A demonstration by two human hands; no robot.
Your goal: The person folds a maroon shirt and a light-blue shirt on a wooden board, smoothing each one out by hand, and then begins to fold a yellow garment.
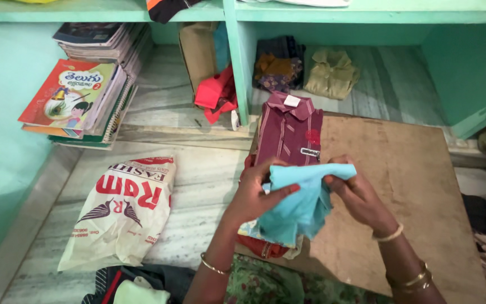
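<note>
Gripping a blue cloth (302,205), both hands pinch its top edge, left hand (257,194) and right hand (355,197) closed. Maroon shirt (288,135) lies folded just behind, on a board (412,174).

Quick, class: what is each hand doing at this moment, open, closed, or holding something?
Left hand: closed, pinching the light blue cloth.
Right hand: closed, pinching the same light blue cloth at its upper right edge.

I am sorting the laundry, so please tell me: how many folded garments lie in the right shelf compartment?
2: a dark patterned garment at the left of the compartment and an olive-green shirt beside it on the right. Others may be hidden beneath or behind them.
</note>
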